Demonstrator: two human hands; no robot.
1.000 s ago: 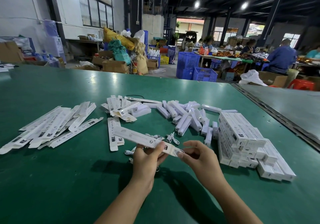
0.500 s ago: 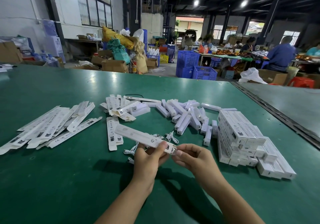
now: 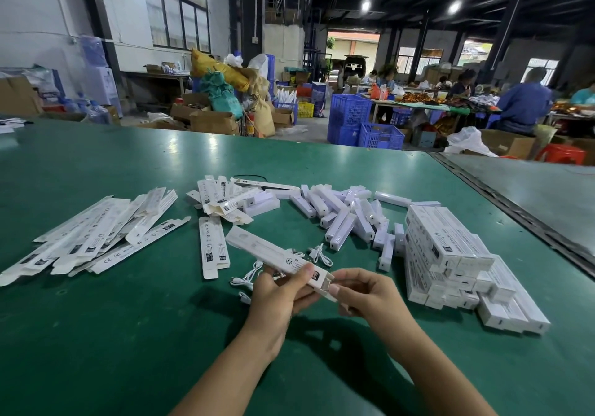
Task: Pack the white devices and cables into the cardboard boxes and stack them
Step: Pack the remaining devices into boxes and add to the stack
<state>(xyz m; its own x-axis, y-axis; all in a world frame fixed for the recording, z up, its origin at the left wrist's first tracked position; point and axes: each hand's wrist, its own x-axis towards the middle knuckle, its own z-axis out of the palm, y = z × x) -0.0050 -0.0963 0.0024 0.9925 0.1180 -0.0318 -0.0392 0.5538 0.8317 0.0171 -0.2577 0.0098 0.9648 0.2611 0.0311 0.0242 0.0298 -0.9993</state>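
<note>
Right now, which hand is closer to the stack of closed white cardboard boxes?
Right. The right hand sits just left of the stack of closed white cardboard boxes; the left hand is farther left, beyond it.

Flat boxes [image 3: 96, 242] left (fanned), packed stack [image 3: 450, 251] right.

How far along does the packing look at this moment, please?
Done: a stack of closed boxes sits on the right. In hand: the left hand grips one long box while the right hand pinches its near end, where the flap is not yet shut. Left: a pile of loose white devices, a few coiled cables and many flat boxes lie on the green table.
</note>
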